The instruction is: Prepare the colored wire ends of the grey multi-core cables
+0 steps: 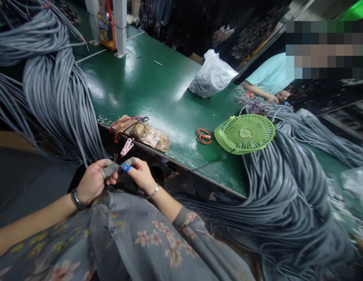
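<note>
My left hand is closed, its taped fingers pinching the end of a cable. Thin red, green and dark wires stick up from that end, between the two hands. My right hand, with blue tape on the thumb, is also closed and pinches at the same spot; its fingertips hide the exact grip. A pink clip sits just above the hands at the table edge. Close to my left hand hangs a thick bundle of grey cables.
On the green table lie a taped cardboard piece, orange-handled scissors, a green fan and a plastic bag. More grey cables drape at the right. A co-worker's hand is at the far side.
</note>
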The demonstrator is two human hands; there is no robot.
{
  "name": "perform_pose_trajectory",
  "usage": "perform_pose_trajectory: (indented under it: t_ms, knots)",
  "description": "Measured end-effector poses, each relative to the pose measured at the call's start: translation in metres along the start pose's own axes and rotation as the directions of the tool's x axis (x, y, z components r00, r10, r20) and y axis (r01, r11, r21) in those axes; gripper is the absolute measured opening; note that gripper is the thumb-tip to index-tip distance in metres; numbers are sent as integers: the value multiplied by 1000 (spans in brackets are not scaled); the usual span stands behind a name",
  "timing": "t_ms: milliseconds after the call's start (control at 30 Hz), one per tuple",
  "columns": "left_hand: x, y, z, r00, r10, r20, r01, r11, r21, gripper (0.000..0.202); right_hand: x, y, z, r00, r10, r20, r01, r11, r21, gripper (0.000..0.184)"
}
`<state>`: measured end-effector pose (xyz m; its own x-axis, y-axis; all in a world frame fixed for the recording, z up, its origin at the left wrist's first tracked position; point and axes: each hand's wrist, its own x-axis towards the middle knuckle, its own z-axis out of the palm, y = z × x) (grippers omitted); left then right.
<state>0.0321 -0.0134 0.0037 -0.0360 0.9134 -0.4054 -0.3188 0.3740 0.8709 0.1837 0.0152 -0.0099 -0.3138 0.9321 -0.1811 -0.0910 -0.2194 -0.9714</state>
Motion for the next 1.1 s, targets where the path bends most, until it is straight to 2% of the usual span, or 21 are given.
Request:
perform_pose_trajectory:
  t_ms: [300, 400, 533, 667, 800, 900, 1000, 1067, 1100]
  knots:
    - [1, -3, -6, 966, -84, 245, 35, 979, 201, 30, 15, -11, -10, 970, 149, 189, -163, 985, 57, 41]
    - [2, -4, -6, 960, -127, 250, 69, 972, 226, 31, 18, -10, -8, 976, 148, 162, -156, 987, 35, 38]
    - [4, -4, -5, 949, -176, 262, 111, 963, 247, 32, 15, -11, -2, 987, 81, 141, -80, 997, -15, 34]
    - [4, -2, -5, 937, -198, 287, 125, 959, 254, 32, 11, -9, -1, 993, 48, 105, -46, 999, -16, 39]
    - [2, 3, -6, 929, -199, 313, 130, 965, 227, 36, 14, -3, -13, 997, 77, 21, -79, 991, 106, 52]
    - [3, 9, -6, 935, -185, 302, 146, 978, 149, 40, 23, -5, -21, 980, 200, -25, -187, 949, 256, 54]
    - [5, 15, -4, 935, -184, 302, 166, 983, 82, 44, 35, -13, -19, 942, 323, 94, -335, 880, 337, 51]
    - [7, 19, -2, 934, -167, 315, 161, 986, 43, 44, 42, -16, -14, 927, 320, 194, -370, 865, 339, 48]
    - [9, 20, -1, 933, -155, 325, 157, 987, 23, 43, 44, -16, -11, 934, 288, 211, -345, 878, 331, 47]
